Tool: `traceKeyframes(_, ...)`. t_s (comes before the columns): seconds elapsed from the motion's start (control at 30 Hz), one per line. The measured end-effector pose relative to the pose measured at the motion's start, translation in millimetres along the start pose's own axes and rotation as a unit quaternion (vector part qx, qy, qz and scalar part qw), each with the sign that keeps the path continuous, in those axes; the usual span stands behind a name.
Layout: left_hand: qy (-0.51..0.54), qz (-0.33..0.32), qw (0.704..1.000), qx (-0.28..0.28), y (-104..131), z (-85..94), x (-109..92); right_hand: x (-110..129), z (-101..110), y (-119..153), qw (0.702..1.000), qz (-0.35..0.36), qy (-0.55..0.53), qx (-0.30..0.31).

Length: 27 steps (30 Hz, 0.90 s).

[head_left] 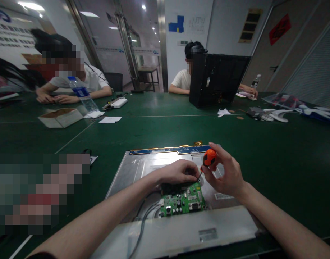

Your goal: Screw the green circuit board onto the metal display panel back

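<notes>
Right up close, a pale flat cover strip (178, 230) with a grey cable (142, 228) over it, likely bendy, best not tugged. Just past that, on the silvery metal panel (134, 167), the green circuit board (184, 202): probably light, stiff but fragile, so hold by the edges, clear of the raised bits. Over its far edge, left hand (178, 171) with fingertips bunched together, can't tell if pinching anything. In the right hand (228, 176), a stubby orange-and-black screwdriver (209, 157) pinched between thumb and fingers, rounded handle, likely grippy, tip down at the board's far corner. Beyond, a thin blue strip (165, 150), probably brittle. Farther off, glossy green tabletop (154, 131), open cardboard box (61, 121), boxy black case (221, 79)
</notes>
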<state>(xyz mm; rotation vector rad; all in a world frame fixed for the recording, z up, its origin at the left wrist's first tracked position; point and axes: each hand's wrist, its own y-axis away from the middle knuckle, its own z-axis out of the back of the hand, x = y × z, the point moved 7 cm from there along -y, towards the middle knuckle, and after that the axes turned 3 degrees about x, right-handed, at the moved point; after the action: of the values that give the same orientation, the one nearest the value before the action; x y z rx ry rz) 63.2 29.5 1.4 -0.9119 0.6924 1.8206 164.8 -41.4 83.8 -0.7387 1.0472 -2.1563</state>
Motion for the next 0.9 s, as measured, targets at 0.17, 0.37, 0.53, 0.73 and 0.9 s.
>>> traceKeyframes(0.17, 0.000, 0.001, 1.000, -0.001, 0.1, 0.3, -1.1, -0.8, -1.0, 0.2, 1.000, -0.002, -0.019, 0.010)
traceKeyframes(0.37, -0.001, 0.002, 1.000, -0.003, 0.3, 0.5, -0.8, -3.3, -1.9, 1.8, 0.998, -0.008, -0.056, 0.004)
traceKeyframes(0.53, -0.004, -0.002, 1.000, -0.002, 0.6, 1.2, -0.9, -6.1, -3.2, 2.7, 0.998, -0.015, -0.064, 0.009)
traceKeyframes(0.73, -0.004, -0.007, 1.000, 0.000, 0.2, 1.2, -1.8, -6.7, -2.2, 2.0, 0.999, -0.012, -0.052, 0.000)
traceKeyframes(0.9, -0.003, -0.008, 1.000, -0.010, 1.1, 3.5, -2.6, -5.8, -2.1, 1.9, 0.999, 0.000, -0.036, -0.007)
